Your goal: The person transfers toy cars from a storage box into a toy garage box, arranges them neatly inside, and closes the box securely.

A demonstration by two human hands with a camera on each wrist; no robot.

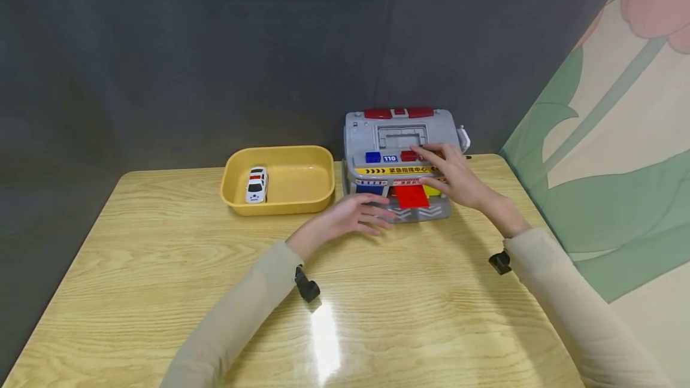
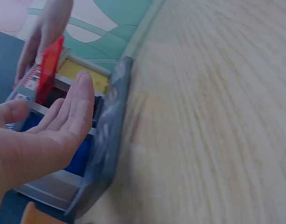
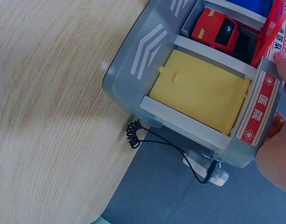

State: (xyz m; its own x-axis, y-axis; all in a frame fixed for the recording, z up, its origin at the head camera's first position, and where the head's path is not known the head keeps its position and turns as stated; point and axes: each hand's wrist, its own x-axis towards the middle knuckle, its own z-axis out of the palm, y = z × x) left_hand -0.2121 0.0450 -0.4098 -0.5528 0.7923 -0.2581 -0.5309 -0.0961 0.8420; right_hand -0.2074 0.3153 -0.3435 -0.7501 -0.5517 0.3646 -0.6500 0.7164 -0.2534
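Left hand [image 1: 360,215]: fingers extended, slightly fanned, just in front of the toy station [image 1: 396,165]; can't tell if touching. Right hand [image 1: 458,179]: fingers spread, fingertips on station's upper front edge. Station sits at back of surface [image 1: 409,292], beside yellow tray [image 1: 299,185]. Red flap [image 1: 412,196] raised, red toy car [image 3: 213,30] in bay.

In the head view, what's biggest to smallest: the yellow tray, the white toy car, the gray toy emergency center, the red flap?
1. Gray toy emergency center
2. Yellow tray
3. White toy car and red flap: too alike to rank.
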